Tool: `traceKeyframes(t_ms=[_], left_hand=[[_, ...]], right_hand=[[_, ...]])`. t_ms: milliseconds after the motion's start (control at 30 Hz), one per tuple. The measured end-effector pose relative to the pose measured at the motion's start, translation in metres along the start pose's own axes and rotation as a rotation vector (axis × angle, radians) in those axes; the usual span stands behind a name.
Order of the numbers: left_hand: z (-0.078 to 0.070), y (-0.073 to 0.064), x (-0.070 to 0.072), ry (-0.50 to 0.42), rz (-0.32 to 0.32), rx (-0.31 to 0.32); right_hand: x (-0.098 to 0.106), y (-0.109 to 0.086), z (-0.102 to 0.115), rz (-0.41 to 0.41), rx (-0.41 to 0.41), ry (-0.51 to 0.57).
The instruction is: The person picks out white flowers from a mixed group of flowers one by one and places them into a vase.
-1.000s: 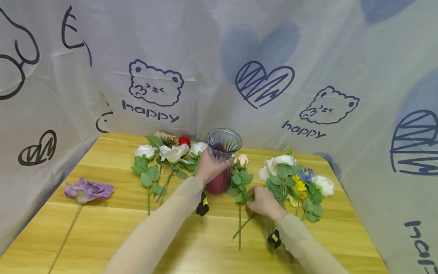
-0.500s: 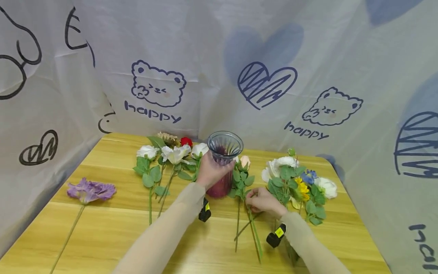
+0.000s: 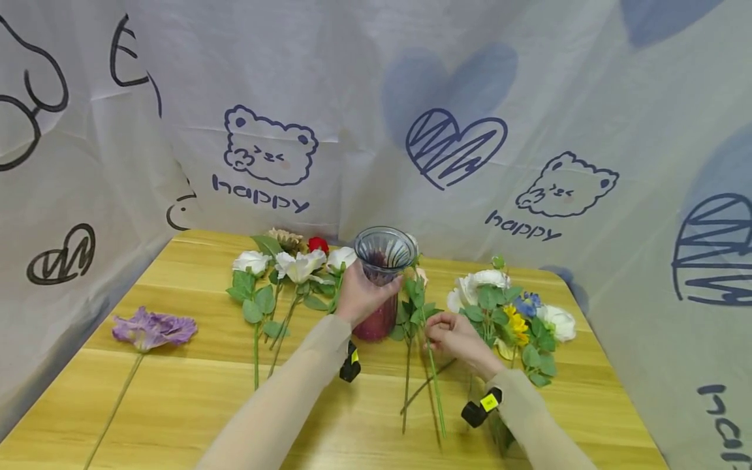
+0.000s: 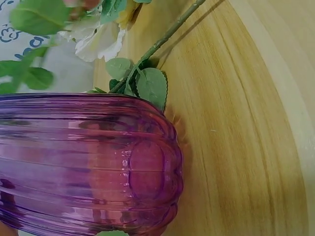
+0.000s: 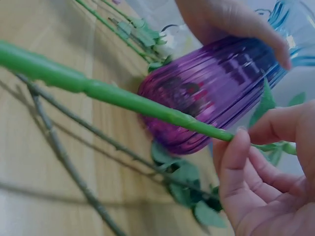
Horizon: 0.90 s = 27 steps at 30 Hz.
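A ribbed glass vase (image 3: 378, 321), bluish at its flared rim and purple-pink below, stands upright on the table. My left hand (image 3: 364, 294) grips its upper body, with the thumb across the front. To the right, my right hand (image 3: 457, 337) pinches the green stem (image 3: 435, 385) of an artificial flower between thumb and fingertips. In the right wrist view the stem (image 5: 123, 101) slants across in front of the vase (image 5: 197, 98). The held flower's leaves (image 3: 416, 292) are beside the vase; its pale head is partly hidden by the rim.
White, red and beige flowers (image 3: 299, 266) lie left of the vase. A purple flower (image 3: 154, 328) lies at far left. White, yellow and blue flowers (image 3: 517, 320) are bunched on the right. Brown stems (image 3: 407, 391) lie under the held one; a printed cloth (image 3: 364, 163) hangs behind.
My right hand has drawn a green-stemmed flower out from the right side and raised its top beside the vase rim. My left hand has kept its hold on the vase.
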State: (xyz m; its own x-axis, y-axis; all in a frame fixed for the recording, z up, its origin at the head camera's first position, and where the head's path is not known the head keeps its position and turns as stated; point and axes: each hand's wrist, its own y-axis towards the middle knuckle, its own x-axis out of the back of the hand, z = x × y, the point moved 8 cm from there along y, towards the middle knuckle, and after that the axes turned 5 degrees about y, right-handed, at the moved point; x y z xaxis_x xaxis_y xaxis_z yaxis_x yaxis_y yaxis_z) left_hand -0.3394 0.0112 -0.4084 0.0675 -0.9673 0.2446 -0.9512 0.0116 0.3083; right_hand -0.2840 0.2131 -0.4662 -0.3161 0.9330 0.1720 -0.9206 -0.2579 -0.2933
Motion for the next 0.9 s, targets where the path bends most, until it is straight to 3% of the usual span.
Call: traceKeyframes(t_ms=[300, 600, 900], left_hand=[[0.0, 0.0, -0.001, -0.027, 0.017, -0.012], [0.002, -0.001, -0.003, -0.077, 0.034, 0.008], [0.0, -0.001, -0.003, -0.063, 0.035, 0.004]], right_hand=[[0.016, -0.006, 0.05, -0.16, 0.138, 0.003], [0.03, -0.007, 0.111, -0.251, 0.298, 0.03], [0.043, -0.018, 0.197, -0.405, 0.591, 0.12]])
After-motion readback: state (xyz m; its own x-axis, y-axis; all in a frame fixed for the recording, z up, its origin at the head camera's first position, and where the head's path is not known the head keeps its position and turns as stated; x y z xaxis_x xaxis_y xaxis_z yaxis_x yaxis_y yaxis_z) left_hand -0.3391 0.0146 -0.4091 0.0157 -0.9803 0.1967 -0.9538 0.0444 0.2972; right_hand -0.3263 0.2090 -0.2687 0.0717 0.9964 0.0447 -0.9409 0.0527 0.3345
